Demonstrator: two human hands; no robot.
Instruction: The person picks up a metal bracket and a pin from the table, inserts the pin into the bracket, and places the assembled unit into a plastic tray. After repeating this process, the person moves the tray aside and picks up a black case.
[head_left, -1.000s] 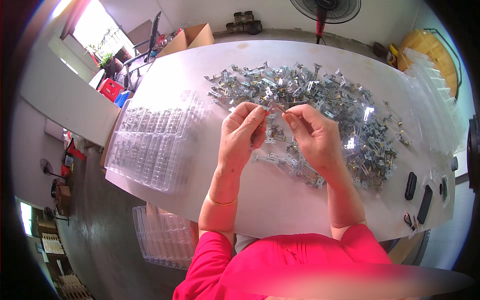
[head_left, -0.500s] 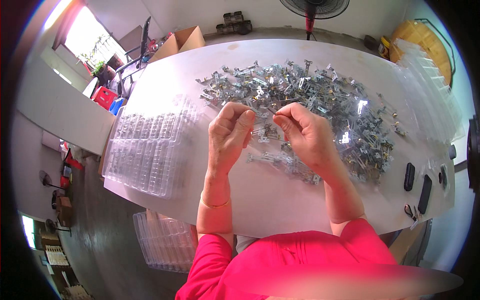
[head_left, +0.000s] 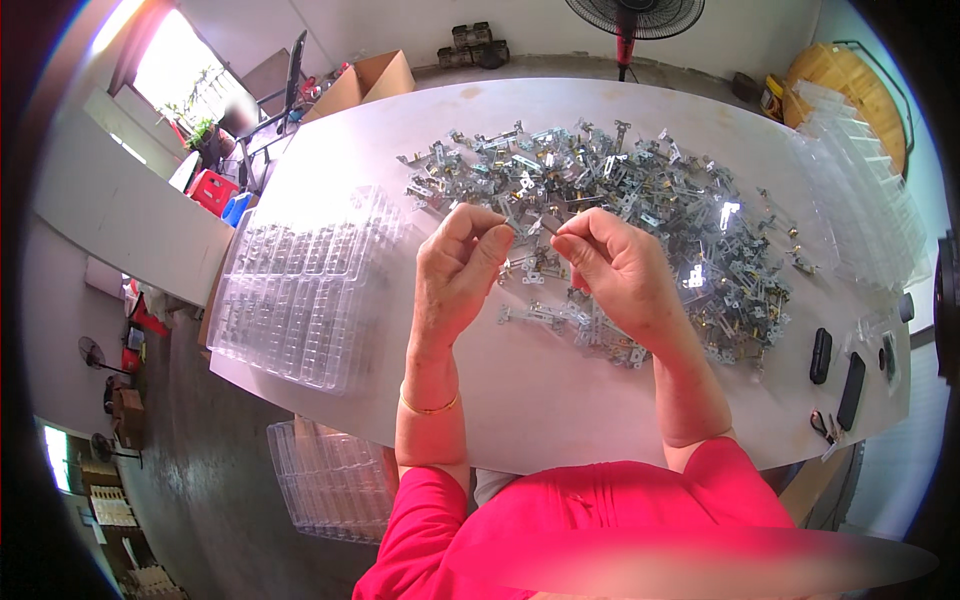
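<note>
My left hand is pinched, thumb against forefinger, over the near left side of a heap of small metal brackets. A sliver of metal shows at its fingertips, too small to make out fully. Facing it, my right hand pinches a small metal part, whose end points toward the left hand. A narrow gap separates the two hands. The heap spreads on the white table beyond and under my hands, silvery pieces mixed with brassy bits.
Clear plastic compartment trays, filled with metal pieces, lie at the table's left. More clear trays stack at the right edge. Nearby lie a black case, a black bar-shaped object and scissors. A fan stands beyond the table.
Both hands stay pinched in nearly the same place. The part in my right hand shows a little more and tilts differently. The whole view has shifted slightly.
</note>
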